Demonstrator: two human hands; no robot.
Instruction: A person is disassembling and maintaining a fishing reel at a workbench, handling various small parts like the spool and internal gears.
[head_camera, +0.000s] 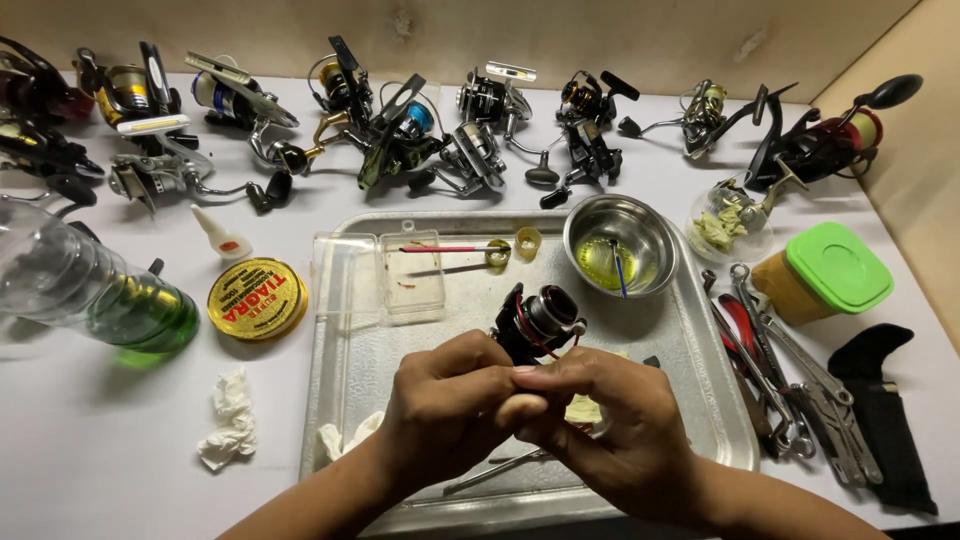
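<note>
While two hands (540, 405) grip, one reel (538, 322), one tray (345, 330).

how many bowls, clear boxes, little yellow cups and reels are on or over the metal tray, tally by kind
steel bowl: 1
clear plastic box, lid open: 1
small yellow cups: 2
fishing reel, held over the tray: 1
total: 5
</note>
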